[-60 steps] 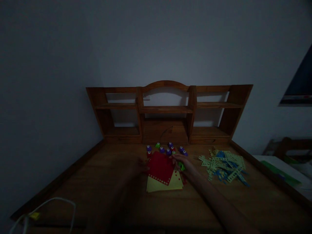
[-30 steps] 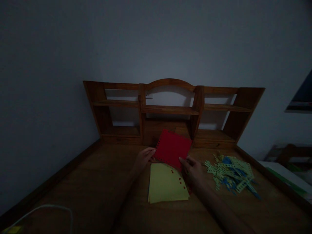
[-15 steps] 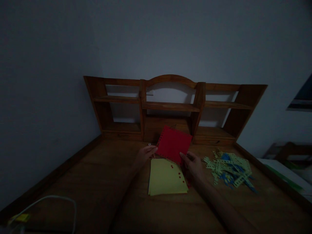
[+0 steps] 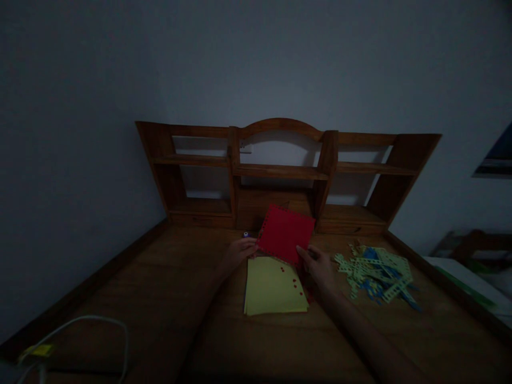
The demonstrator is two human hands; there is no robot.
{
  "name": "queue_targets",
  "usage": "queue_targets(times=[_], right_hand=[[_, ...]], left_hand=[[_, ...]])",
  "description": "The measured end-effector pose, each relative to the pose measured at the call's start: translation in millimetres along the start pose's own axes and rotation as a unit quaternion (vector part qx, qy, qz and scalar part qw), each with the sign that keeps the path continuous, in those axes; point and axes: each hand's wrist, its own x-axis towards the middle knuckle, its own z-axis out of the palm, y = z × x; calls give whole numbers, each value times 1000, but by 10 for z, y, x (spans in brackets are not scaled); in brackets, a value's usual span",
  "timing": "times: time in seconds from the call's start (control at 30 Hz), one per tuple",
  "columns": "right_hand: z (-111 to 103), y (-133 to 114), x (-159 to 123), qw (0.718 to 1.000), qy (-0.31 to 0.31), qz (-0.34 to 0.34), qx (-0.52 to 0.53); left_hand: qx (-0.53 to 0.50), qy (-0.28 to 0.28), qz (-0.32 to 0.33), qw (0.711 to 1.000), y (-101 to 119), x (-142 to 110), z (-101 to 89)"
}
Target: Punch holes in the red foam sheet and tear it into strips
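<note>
A red sheet of paper (image 4: pixel 286 232) is tilted above the desk, with a row of small punched holes down its left edge. My left hand (image 4: pixel 238 253) pinches its lower left corner. With the thumb on top, my right hand (image 4: pixel 318 264) grips the sheet near its lower right corner. Beneath and nearer to me lies a stack of pale yellow paper (image 4: pixel 272 288). Several small red paper bits (image 4: pixel 295 280) are scattered on its right half. Just beyond my left fingers is a small purple and white object (image 4: pixel 246 234), too dim to name.
A pile of pale green and blue punched paper strips (image 4: pixel 378 272) lies right of my right hand. A wooden shelf unit (image 4: pixel 280 172) stands along the back of the desk (image 4: pixel 160 288). At the front left are a white cable (image 4: pixel 96 318) and a yellow object (image 4: pixel 40 350).
The view has shifted slightly. Both hands keep their hold on the red sheet, which stays in nearly the same place and tilt.
</note>
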Motion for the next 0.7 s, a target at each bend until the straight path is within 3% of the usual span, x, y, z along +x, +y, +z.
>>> queue_targets(times=[0.23, 0.7], right_hand=[[-1, 83, 30, 1000, 5, 18, 24], [0, -15, 11, 999, 28, 12, 17]], left_hand=[[-18, 1, -18, 1000, -16, -6, 24], [-12, 0, -26, 1000, 57, -18, 14]])
